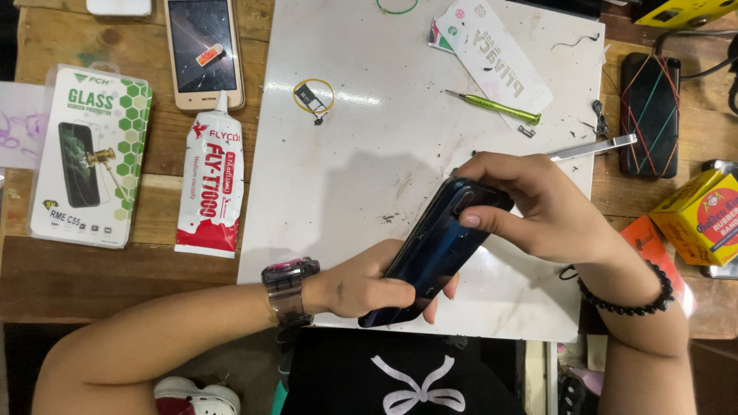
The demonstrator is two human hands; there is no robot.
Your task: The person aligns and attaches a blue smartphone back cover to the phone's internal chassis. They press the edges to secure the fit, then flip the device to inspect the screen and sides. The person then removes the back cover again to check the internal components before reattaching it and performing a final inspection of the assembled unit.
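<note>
From the head camera, a dark blue phone (437, 250) was held tilted above a white work mat (369, 169), its lower end in the left hand (373, 286) and its upper end under the right hand (538, 206). The left hand's fingers were wrapped closed around the phone's bottom edge. The right hand was closed over the top end, its thumb (480, 219) pressed on the phone's back near the camera corner.

On the wooden table to the left lay a flat clear package with a green honeycomb pattern (88, 157), and just beside it a white and red glue tube (211, 184), nozzle pointing up. Above the tube lay a gold phone (204, 50), face up. A long white label strip (496, 58) sat on the mat's upper part, a green screwdriver (492, 106) below it. A yellow box (703, 219) stood at the right edge.
</note>
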